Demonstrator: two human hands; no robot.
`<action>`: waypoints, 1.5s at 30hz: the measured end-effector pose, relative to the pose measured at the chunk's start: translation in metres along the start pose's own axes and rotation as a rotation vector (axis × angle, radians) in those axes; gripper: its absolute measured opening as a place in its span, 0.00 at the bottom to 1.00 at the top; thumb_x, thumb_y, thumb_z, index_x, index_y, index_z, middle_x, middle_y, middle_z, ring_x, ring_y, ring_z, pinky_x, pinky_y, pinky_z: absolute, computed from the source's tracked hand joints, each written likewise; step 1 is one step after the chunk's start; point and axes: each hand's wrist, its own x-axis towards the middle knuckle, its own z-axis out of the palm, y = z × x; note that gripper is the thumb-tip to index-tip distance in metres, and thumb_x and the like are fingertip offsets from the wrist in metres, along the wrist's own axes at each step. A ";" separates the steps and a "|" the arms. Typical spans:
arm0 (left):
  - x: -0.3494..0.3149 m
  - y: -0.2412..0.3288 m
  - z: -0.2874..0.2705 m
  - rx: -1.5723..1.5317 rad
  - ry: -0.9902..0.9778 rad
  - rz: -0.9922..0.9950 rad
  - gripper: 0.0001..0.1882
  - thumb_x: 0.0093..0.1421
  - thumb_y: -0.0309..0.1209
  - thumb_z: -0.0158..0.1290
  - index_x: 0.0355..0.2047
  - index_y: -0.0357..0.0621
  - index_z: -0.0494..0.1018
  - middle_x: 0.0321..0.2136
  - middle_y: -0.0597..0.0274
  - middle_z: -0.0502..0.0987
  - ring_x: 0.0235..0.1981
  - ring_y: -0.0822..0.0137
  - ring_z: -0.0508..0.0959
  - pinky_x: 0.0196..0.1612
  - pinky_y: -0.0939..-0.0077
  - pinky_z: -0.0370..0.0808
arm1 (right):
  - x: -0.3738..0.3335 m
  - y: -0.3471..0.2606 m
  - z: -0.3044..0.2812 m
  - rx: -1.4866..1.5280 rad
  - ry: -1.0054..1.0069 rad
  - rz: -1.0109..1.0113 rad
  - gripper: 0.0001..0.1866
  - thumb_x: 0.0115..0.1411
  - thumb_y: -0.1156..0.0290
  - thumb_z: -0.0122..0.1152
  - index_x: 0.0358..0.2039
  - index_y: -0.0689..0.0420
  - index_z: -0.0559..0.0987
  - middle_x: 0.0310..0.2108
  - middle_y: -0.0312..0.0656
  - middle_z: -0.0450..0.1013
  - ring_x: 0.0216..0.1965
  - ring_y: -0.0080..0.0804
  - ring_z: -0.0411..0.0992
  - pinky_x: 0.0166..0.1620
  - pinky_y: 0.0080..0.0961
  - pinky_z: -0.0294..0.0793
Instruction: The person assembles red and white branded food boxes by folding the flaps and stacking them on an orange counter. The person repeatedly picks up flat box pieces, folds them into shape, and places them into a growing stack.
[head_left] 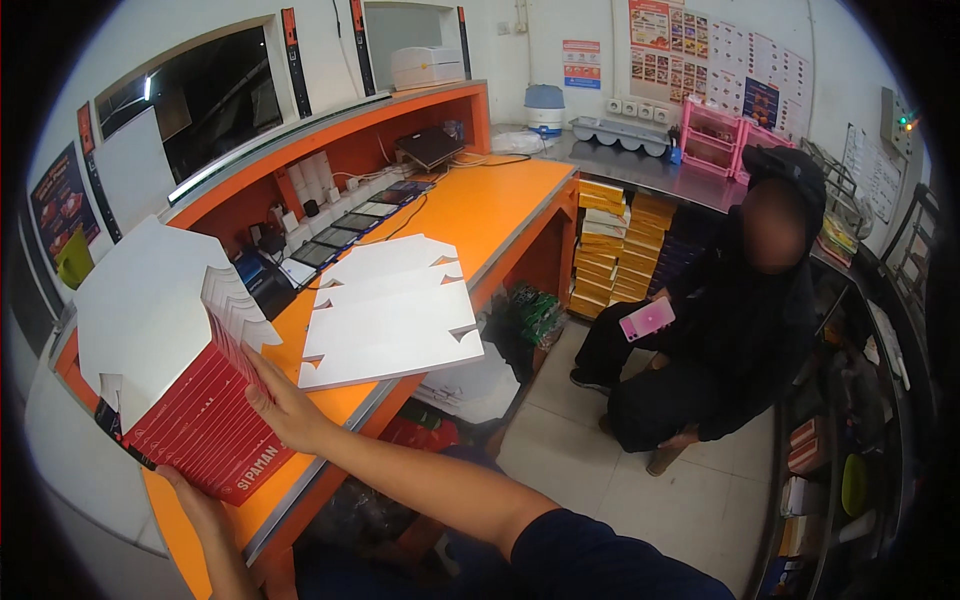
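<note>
A thick stack of nested red-and-white paper food boxes (205, 410) stands at the left end of the orange counter (505, 190), with white inner faces turned up and red layered sides toward me. My right hand (287, 408) presses against the right side of this stack, its fingers partly hidden behind the edge. Low at the near corner, my left hand (203, 512) grips the stack with thumb and palm; its other fingers are out of sight. Beside the stack lies a pile of flat white cardboard box blanks (390, 325) with notched edges.
Tablets (350, 228) and cables line the counter's back. A seated person in dark clothes (715, 310) holds a pink phone (647, 319) at the right. Yellow packs (603, 245) fill a shelf under the metal worktop (640, 165). Bags (530, 315) sit beneath the counter.
</note>
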 end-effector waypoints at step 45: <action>0.054 -0.029 0.019 0.853 -0.290 0.241 0.58 0.68 0.35 0.61 0.79 0.32 0.27 0.74 0.27 0.51 0.76 0.37 0.56 0.78 0.50 0.55 | 0.022 -0.080 -0.143 -1.273 -0.615 0.232 0.31 0.58 0.52 0.76 0.56 0.60 0.85 0.61 0.55 0.78 0.64 0.55 0.72 0.67 0.43 0.71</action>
